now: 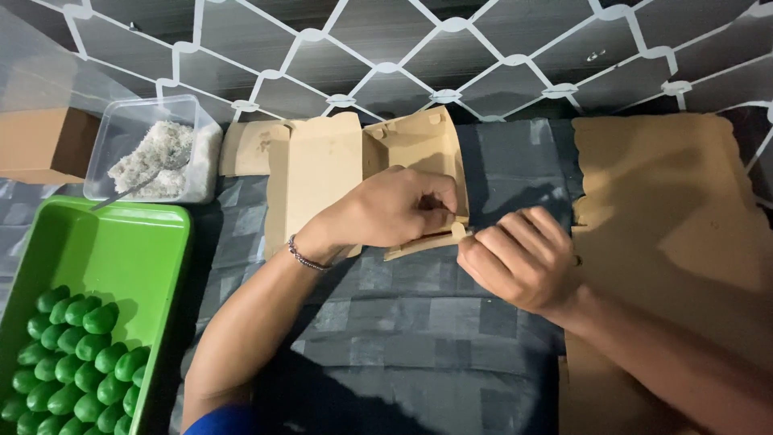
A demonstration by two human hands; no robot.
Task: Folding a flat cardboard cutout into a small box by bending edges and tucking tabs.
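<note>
A tan cardboard box [326,173] lies partly folded on the dark checked cloth [419,322] in the middle. My left hand [386,211], with a bead bracelet on its wrist, pinches the box's near right flap. My right hand [519,256] grips the same flap's end from the right, fingers curled. The box's far wall stands upright behind my hands, and its lid lies flat to the left.
A green tray [121,250] with several green oblong pieces sits at the left. Behind it stands a clear tub [205,157] of white shreds with a spoon. A brown box [44,145] is at the far left; flat cardboard sheets [676,209] lie at the right.
</note>
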